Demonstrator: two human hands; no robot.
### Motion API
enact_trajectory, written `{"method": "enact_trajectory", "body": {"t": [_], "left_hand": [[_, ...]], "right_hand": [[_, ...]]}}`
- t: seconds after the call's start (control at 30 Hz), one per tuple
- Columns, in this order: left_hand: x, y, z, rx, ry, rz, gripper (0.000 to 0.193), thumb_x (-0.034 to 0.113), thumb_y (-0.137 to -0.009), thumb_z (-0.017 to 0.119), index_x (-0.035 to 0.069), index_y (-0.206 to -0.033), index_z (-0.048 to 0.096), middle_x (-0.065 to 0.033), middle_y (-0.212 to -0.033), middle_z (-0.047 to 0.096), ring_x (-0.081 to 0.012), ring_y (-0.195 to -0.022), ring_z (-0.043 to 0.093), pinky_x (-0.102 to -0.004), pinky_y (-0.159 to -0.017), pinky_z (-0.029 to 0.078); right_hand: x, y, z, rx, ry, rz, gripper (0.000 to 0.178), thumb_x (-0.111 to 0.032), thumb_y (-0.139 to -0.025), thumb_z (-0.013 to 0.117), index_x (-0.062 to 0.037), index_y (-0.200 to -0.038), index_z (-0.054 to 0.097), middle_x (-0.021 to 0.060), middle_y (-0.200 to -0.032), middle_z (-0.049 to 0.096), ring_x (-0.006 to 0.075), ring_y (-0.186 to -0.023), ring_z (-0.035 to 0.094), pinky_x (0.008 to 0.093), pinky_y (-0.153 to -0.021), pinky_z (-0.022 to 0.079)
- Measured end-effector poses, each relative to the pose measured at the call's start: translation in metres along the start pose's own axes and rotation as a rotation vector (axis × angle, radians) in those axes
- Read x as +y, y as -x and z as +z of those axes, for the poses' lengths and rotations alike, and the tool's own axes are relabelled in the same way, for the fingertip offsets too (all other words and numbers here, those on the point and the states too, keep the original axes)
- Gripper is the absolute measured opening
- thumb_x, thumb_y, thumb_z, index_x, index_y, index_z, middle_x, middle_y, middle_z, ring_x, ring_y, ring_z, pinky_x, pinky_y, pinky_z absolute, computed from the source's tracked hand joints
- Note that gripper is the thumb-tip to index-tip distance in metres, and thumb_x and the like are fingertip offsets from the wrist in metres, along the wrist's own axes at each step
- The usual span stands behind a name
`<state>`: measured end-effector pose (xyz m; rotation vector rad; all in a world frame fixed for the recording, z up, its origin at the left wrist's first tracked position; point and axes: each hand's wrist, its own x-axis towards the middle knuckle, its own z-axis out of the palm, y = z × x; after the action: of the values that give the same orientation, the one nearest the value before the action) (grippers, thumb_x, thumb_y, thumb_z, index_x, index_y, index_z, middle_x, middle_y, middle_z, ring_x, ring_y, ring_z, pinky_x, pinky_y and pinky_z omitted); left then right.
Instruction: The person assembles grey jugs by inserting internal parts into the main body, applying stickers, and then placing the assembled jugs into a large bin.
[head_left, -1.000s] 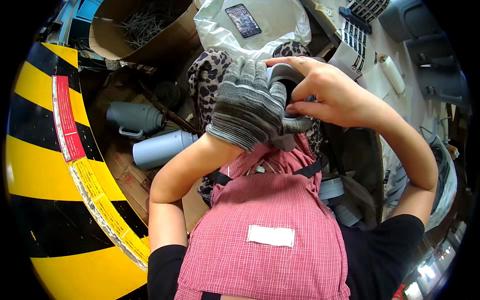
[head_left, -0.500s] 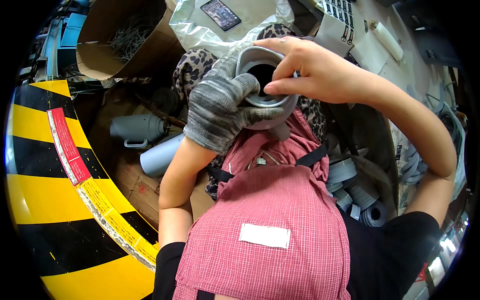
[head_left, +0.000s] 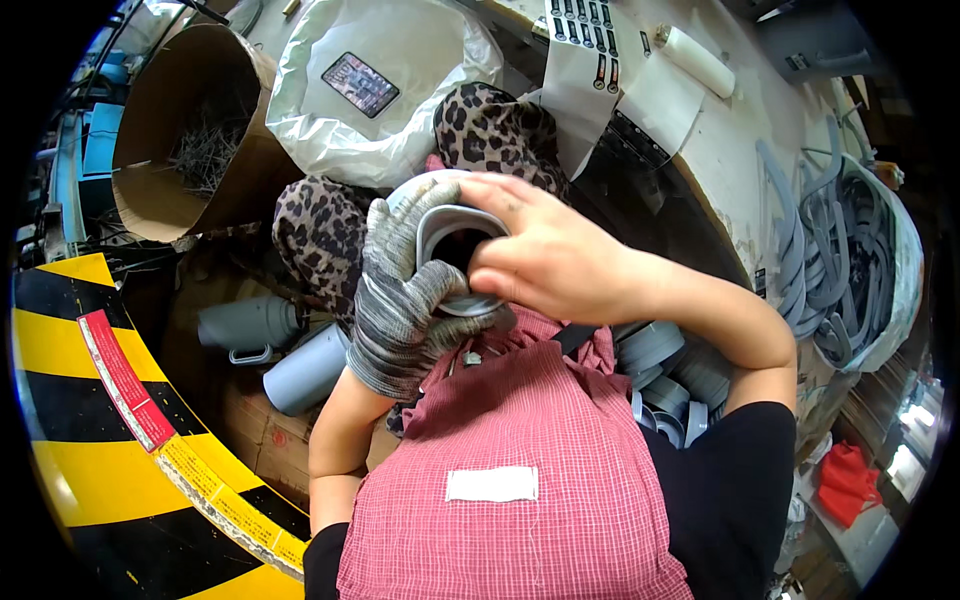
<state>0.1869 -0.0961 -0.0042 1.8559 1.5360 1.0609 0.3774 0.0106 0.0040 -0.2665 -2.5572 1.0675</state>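
Observation:
A grey plastic pipe fitting with a round, dark opening is held up in front of my chest, its mouth turned toward me. My left hand, in a grey striped knit glove, wraps around its left side, with the thumb at the rim. The bare right hand grips the other side of the rim, thumb at the opening and fingers over the outer top edge. The fitting's far end is hidden by my hands. Below left lie a grey fitting with a loop and a plain grey cylinder.
More grey round parts are piled by my right side. A white-lined container with a phone stands ahead, beside a cardboard box of thin strands. A striped yellow-black surface curves along the left. Grey strips fill a bag at right.
My hands and the fitting have shifted left and lower in the picture, as the view has turned. The right hand now reaches farther over the rim; both hands still hold the fitting.

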Motion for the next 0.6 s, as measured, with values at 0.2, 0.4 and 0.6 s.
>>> {"method": "enact_trajectory", "body": {"t": [0.2, 0.4, 0.6], "left_hand": [[0.005, 0.003, 0.006, -0.020, -0.191, 0.006, 0.064, 0.041, -0.088, 0.069, 0.006, -0.139, 0.054, -0.0154, -0.143, 0.054, -0.0352, -0.136, 0.049, -0.0534, -0.120, 0.021], [0.015, 0.009, -0.005, -0.018, -0.126, 0.038, 0.048, 0.031, -0.087, 0.074, 0.008, -0.127, 0.061, -0.0207, -0.143, 0.054, -0.0425, -0.138, 0.047, -0.0548, -0.117, 0.027], [0.041, -0.018, -0.060, 0.391, -0.154, 0.389, 0.080, 0.052, -0.086, 0.076, 0.016, -0.149, 0.043, -0.0284, -0.157, 0.033, -0.0410, -0.146, 0.035, -0.0491, -0.119, 0.031]], "right_hand": [[0.009, 0.008, 0.002, 0.019, -0.076, -0.049, 0.027, -0.028, -0.094, 0.066, -0.0020, -0.087, 0.068, 0.0308, -0.146, 0.043, 0.0469, -0.140, 0.036, 0.0528, -0.118, 0.031], [0.005, 0.001, -0.024, -0.042, -0.018, -0.212, 0.027, -0.030, -0.077, 0.080, -0.0065, -0.085, 0.069, 0.0281, -0.150, 0.040, 0.0462, -0.141, 0.038, 0.0518, -0.114, 0.037], [-0.023, 0.027, -0.162, 0.290, 0.037, -0.107, 0.030, -0.023, -0.066, 0.091, -0.0050, -0.078, 0.071, 0.0214, -0.125, 0.067, 0.0294, -0.107, 0.068, 0.0421, -0.090, 0.055]]}}
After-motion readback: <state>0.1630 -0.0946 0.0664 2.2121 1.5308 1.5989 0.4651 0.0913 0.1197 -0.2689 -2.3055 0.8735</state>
